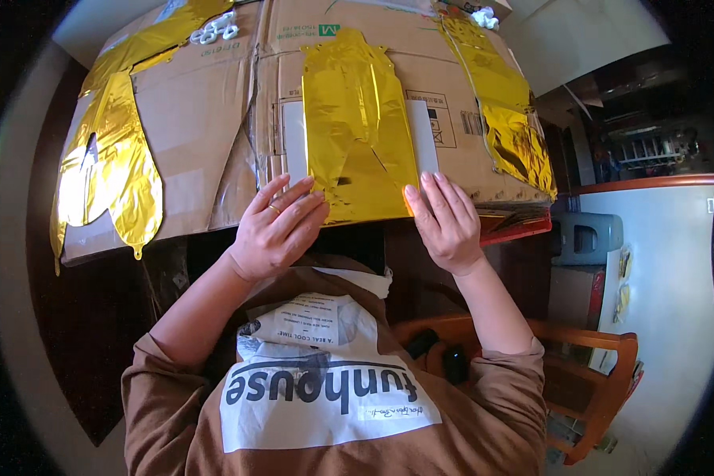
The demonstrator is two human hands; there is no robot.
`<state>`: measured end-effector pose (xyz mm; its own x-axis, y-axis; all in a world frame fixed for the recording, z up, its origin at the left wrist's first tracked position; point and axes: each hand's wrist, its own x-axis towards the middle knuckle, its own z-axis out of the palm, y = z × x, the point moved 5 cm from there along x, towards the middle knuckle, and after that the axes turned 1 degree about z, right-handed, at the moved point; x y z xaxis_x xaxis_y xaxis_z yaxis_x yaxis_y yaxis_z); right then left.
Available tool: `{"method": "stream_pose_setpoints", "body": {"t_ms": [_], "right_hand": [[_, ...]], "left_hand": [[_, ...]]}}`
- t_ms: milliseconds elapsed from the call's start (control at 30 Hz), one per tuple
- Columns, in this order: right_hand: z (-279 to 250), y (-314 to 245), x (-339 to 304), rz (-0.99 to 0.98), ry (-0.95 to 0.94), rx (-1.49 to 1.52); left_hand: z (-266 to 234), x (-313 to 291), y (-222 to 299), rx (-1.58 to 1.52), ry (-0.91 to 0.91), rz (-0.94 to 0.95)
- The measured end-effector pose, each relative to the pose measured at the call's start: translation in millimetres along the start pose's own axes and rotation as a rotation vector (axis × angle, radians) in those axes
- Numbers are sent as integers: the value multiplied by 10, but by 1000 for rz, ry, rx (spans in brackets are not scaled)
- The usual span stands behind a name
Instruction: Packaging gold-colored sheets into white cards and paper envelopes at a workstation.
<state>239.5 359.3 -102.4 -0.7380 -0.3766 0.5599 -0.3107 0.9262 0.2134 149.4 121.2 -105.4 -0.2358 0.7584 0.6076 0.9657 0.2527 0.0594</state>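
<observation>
A: Where's the main gold foil piece (361, 135)?

B: Mid of the cardboard (198, 135), lying flat, long side running away from the person; near edge reaches approx the cardboard's front edge

A: And the hands?

B: L hand (282, 218) has fingertips on the foil's near L edge; R hand (446, 222) has its thumb at the near R edge, fingers by the white sheet (294, 131). Can't tell if either one pinches or just rests there

A: Any room?

B: Yes, bare cardboard btwn the main piece and the side foils, both sides. The L gold foil (139, 186) hangs a bit over the front edge; the R gold foil (492, 87) runs along the far R edge

A: Materials, shapes?

B: Foil's shiny, thin, lightly creased, w/ a narrow rounded tab at the far end; R one's crumplier, L one splits into 2 rounded legs. Cardboard's matte brown, taped, w/ a seam. Sheet's smooth, showing along both long sides of the main piece

A: Counts?

B: 2 hands, 1 main piece, 1 sheet; side foils overlap, so no exact no. Also 1 cluster of white rings (216, 29) top L, 1 white bundle (485, 17) top R, 1 wooden chair (615, 345) and 1 grey plastic stool (603, 238) off R
</observation>
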Motion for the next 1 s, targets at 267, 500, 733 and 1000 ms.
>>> {"method": "stream_pose_setpoints", "body": {"t_ms": [267, 500, 733, 1000], "right_hand": [[-295, -96, 50, -71, -13, 96], [-959, 397, 1044, -276, 135, 28], [-787, 671, 1528, -359, 261, -273], [214, 289, 680, -178, -107, -13]], "left_hand": [[-271, 14, 102, -106, 30, 31], [-1138, 1001, -455, -31, 172, 341], [-1388, 1300, -796, 318, 129, 625], [-259, 463, -781, 30, -78, 403]]}}
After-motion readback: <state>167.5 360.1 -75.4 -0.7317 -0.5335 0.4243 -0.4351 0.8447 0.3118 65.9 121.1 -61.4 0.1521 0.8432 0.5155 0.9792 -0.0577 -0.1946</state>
